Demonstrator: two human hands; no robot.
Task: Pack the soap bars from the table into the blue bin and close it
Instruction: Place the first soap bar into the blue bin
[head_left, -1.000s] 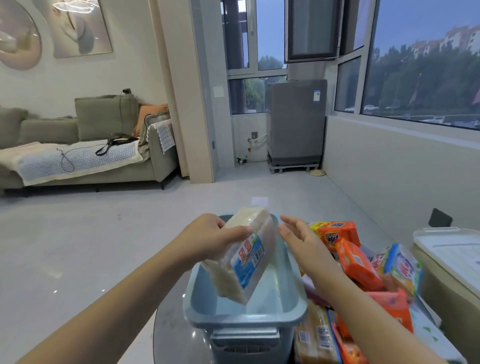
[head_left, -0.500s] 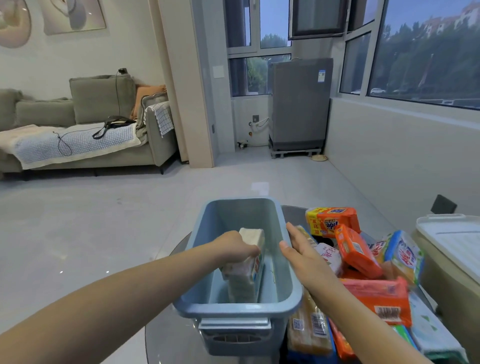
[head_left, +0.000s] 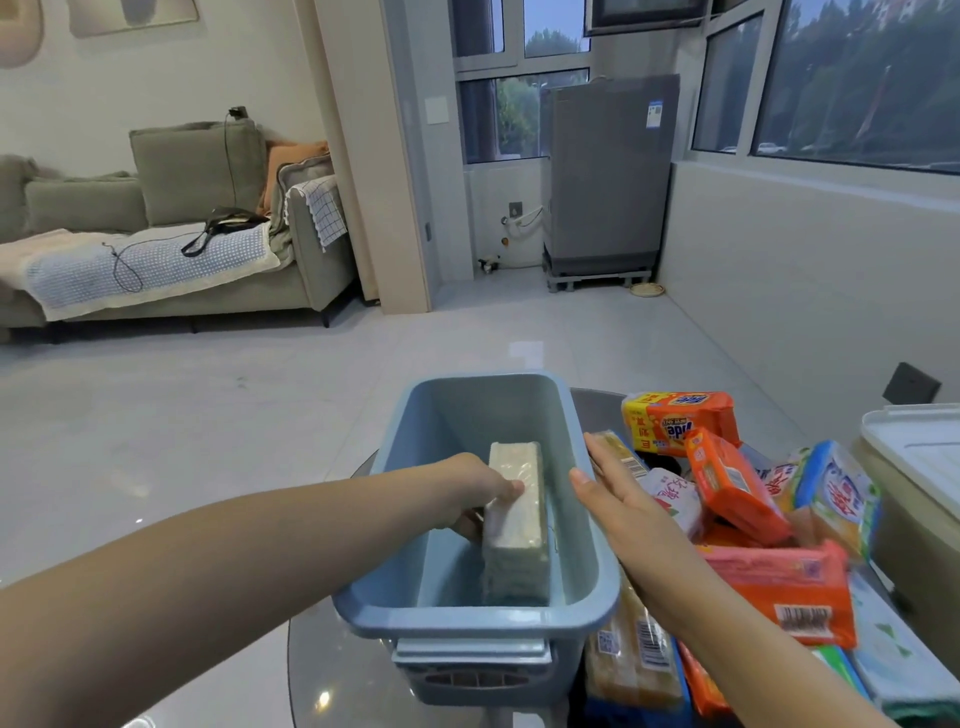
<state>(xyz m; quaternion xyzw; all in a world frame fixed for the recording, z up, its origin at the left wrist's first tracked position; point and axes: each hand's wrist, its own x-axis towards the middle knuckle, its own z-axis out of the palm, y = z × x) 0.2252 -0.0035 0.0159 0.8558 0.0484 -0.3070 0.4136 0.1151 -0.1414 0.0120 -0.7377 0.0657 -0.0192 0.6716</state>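
Observation:
The blue bin (head_left: 587, 566) stands open on the round glass table (head_left: 332, 670), just in front of me. Inside it a pale wrapped soap pack (head_left: 517, 525) stands on its long edge against the right wall. My left hand (head_left: 480, 493) reaches into the bin and grips that pack from its left side. My right hand (head_left: 615, 493) rests flat with spread fingers on the bin's right rim, holding nothing. A heap of soap bars lies right of the bin: an orange pack (head_left: 680, 421), a tilted orange bar (head_left: 732, 486), a red-orange pack (head_left: 784, 587) and a yellowish bar (head_left: 631, 660).
A white lid (head_left: 919, 457) lies on a beige surface at the far right. A blue-and-white pack (head_left: 836, 499) and a white-green pack (head_left: 893, 660) sit in the heap. Beyond the table are open floor, a sofa (head_left: 156, 228) and a grey appliance (head_left: 608, 176).
My left hand has lowered the pale soap pack from above the bin down to its floor. My right hand moved from beside the pack onto the bin's right rim.

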